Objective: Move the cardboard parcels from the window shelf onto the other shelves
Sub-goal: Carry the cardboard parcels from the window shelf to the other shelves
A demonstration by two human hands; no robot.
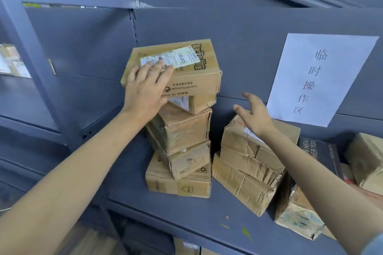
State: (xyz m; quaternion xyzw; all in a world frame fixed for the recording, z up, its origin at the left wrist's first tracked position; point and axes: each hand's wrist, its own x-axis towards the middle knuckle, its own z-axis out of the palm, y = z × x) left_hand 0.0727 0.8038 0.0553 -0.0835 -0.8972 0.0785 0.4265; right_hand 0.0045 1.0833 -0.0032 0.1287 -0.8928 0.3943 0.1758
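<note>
head view: left hand (145, 87) presses top parcel (186, 68) (long axis sideways).

White paper sign (319, 80) with a vertical column of printed Chinese characters, fixed to the blue-grey metal back panel (238, 47). Slotted upright (134, 27) left of centre. Dark box (319, 155) with pale lettering, at the right of the shelf board (161, 209). Green and orange scraps (247, 233) near the board's front edge. Blurred packages (12, 61) at far left.

Head view, close, angled down at shelf (186, 209)
</note>
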